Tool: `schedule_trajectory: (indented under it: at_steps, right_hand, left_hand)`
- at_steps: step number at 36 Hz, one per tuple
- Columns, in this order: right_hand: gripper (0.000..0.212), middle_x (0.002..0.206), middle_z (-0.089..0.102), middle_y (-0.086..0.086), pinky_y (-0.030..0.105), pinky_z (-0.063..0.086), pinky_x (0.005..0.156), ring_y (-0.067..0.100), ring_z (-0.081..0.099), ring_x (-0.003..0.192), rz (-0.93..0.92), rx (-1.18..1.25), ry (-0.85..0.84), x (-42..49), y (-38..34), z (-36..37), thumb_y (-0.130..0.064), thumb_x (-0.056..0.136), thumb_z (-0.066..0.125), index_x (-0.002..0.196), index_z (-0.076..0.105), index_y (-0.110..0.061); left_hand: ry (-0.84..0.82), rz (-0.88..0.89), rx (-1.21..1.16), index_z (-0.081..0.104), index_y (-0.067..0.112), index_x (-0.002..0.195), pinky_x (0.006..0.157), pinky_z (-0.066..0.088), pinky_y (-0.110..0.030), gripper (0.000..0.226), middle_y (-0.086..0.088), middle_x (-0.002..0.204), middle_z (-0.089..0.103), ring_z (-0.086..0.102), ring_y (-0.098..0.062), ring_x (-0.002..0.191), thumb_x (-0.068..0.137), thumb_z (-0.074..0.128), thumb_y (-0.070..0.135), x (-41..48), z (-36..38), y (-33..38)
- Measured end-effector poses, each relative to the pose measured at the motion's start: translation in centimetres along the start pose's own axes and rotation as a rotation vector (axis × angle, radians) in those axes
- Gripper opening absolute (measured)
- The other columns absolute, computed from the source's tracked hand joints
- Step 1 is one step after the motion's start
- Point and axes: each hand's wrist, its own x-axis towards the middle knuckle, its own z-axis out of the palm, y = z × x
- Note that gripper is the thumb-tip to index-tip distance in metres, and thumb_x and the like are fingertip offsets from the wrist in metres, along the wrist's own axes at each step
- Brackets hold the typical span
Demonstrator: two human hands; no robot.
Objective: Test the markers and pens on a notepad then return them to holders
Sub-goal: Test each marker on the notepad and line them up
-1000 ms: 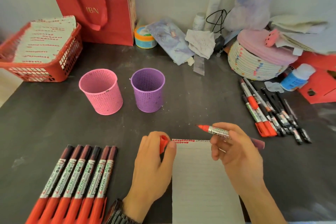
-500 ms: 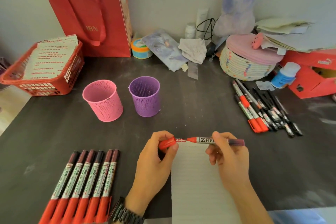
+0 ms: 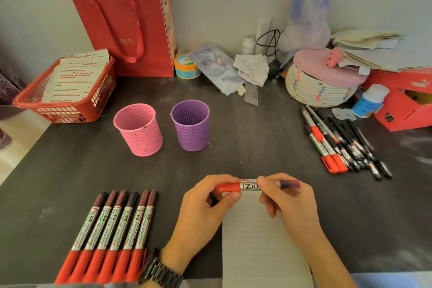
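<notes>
As the left hand (image 3: pixel 201 213) pinched the cap (image 3: pixel 228 187) and the right hand (image 3: pixel 289 208) gripped the marker (image 3: pixel 251 186) over the top of the notepad (image 3: pixel 257 241), capping looked done; next, it needed dropping into a holder (image 3: pixel 190 128).

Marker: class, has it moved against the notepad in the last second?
Yes. The marker moved left along the notepad's top edge; its tip is now in the cap that the left hand pinches.
</notes>
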Motion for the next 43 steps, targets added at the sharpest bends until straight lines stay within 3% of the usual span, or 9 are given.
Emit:
schedule_trajectory:
  at_steps: [8, 14, 19, 23, 28, 31, 33, 37, 43]
  right_hand:
    - [0.023, 0.068, 0.071, 0.003, 0.018, 0.041, 0.045, 0.005, 0.05, 0.046, 0.022, -0.225, -0.25, -1.6, -4.0, -1.1, -0.053, 0.077, 0.071, 0.094, 0.08, -0.039]
    - [0.028, 0.071, 0.068, -0.021, 0.008, 0.044, 0.059, 0.0, 0.062, 0.064, -0.118, -0.363, -0.172, -3.9, -5.2, 1.0, -0.054, 0.079, 0.062, 0.099, 0.076, -0.038]
    - [0.026, 0.087, 0.072, -0.019, 0.013, 0.049, 0.066, 0.008, 0.066, 0.08, -0.148, -0.332, -0.11, -5.0, -5.0, 2.8, -0.054, 0.078, 0.063, 0.1, 0.073, -0.044]
    - [0.028, 0.077, 0.069, -0.017, 0.013, 0.048, 0.063, 0.007, 0.064, 0.076, -0.132, -0.287, -0.09, -5.4, -4.9, 4.2, -0.055, 0.08, 0.06, 0.099, 0.073, -0.039]
    - [0.037, 0.065, 0.062, -0.014, 0.011, 0.042, 0.053, 0.003, 0.057, 0.06, -0.038, -0.1, -0.056, -6.2, -4.7, 6.3, -0.055, 0.077, 0.058, 0.097, 0.073, -0.027]
    - [0.038, 0.062, 0.058, -0.011, 0.011, 0.039, 0.052, 0.002, 0.053, 0.056, 0.03, -0.034, -0.063, -6.9, -4.6, 7.3, -0.057, 0.077, 0.057, 0.092, 0.072, -0.025]
    - [0.039, 0.06, 0.056, -0.011, 0.011, 0.037, 0.051, 0.003, 0.049, 0.053, 0.061, -0.007, -0.065, -7.4, -4.5, 8.1, -0.058, 0.076, 0.056, 0.09, 0.071, -0.025]
    - [0.039, 0.058, 0.053, -0.011, 0.018, 0.035, 0.053, 0.006, 0.043, 0.053, 0.102, 0.045, 0.008, -8.5, -4.3, 9.2, -0.058, 0.074, 0.059, 0.086, 0.069, -0.023]
    - [0.038, 0.054, 0.046, -0.006, 0.018, 0.032, 0.044, 0.007, 0.037, 0.045, 0.151, 0.147, 0.132, -10.0, -4.1, 8.7, -0.062, 0.065, 0.065, 0.072, 0.07, -0.026]
  left_hand:
    - [-0.095, 0.033, -0.044, 0.062, 0.048, 0.109, 0.074, 0.05, -0.019, 0.025, 0.021, 0.108, 0.067, 0.063, -0.013, 0.096, 0.084, 0.06, 0.054, -0.2, -3.0, 2.6]
    - [-0.149, 0.061, 0.066, 0.064, 0.043, 0.104, 0.072, 0.047, -0.015, 0.018, 0.022, 0.1, 0.066, 0.061, -0.012, 0.092, 0.086, 0.064, 0.043, -0.1, -5.8, 4.6]
    - [-0.182, 0.069, 0.089, 0.066, 0.041, 0.101, 0.071, 0.05, -0.022, 0.02, 0.019, 0.098, 0.068, 0.063, -0.017, 0.09, 0.087, 0.073, 0.028, 0.0, -7.8, 5.1]
    - [-0.17, 0.085, 0.057, 0.064, 0.042, 0.109, 0.076, 0.053, -0.033, 0.025, 0.012, 0.102, 0.069, 0.065, -0.022, 0.091, 0.088, 0.074, 0.033, -0.3, -9.0, 5.4]
    - [-0.093, 0.032, -0.487, 0.054, 0.022, 0.132, 0.089, 0.052, -0.036, 0.064, -0.009, 0.12, 0.065, 0.063, -0.024, 0.11, 0.076, 0.073, 0.047, 0.2, -9.3, 6.2]
    - [0.022, -0.077, -0.923, 0.068, 0.011, 0.104, 0.084, 0.051, -0.04, 0.05, -0.015, 0.105, 0.068, 0.064, -0.032, 0.098, 0.078, 0.069, 0.054, 0.6, -9.1, 7.5]
    - [0.054, -0.136, -1.13, 0.062, 0.014, 0.073, 0.068, 0.048, -0.034, 0.037, -0.006, 0.074, 0.059, 0.058, -0.025, 0.069, 0.089, 0.057, 0.048, 0.8, -8.8, 8.4]
    - [0.151, -0.207, -1.317, 0.031, 0.021, 0.053, 0.04, 0.015, -0.024, 0.046, 0.007, 0.047, 0.019, 0.013, -0.01, 0.042, 0.093, 0.049, 0.033, 1.2, -6.8, 9.5]
    - [0.217, -0.248, -1.404, 0.026, 0.024, 0.049, 0.034, 0.014, -0.022, 0.049, 0.009, 0.043, 0.016, 0.01, -0.007, 0.038, 0.091, 0.05, 0.03, 0.1, -4.6, 9.3]
